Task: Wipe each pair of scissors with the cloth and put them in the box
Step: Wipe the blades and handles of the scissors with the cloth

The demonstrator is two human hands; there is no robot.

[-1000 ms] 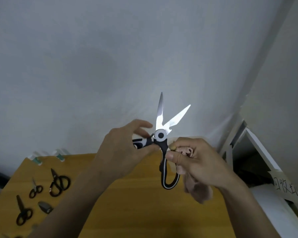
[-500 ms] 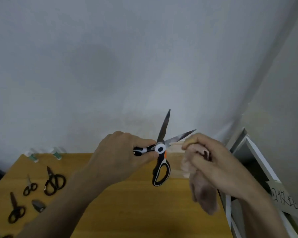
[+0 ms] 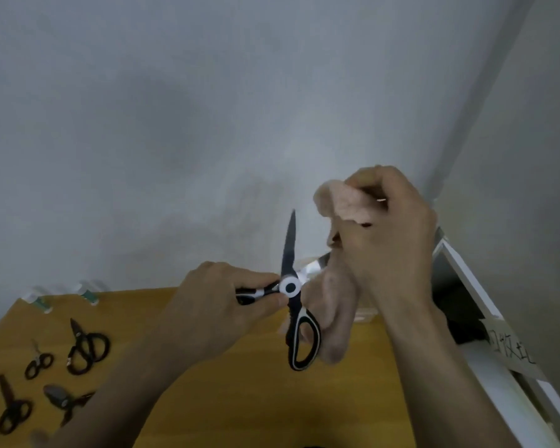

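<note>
Here, open scissors (image 3: 291,287), dark blade upright, tip pointing up.

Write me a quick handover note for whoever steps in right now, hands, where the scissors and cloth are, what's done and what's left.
Left hand grips one handle of the black-and-white scissors, held open above the table, one blade pointing up.
Right hand clutches the pink cloth, wrapped over the other blade.
Done: this pair is mid-wipe; nothing visibly boxed.
Left: finish this pair and box it. Four black pairs wait at the table's left: large, small, one near the edge, one open.
A pale container shows behind the cloth; I can't confirm it's the box.
</note>
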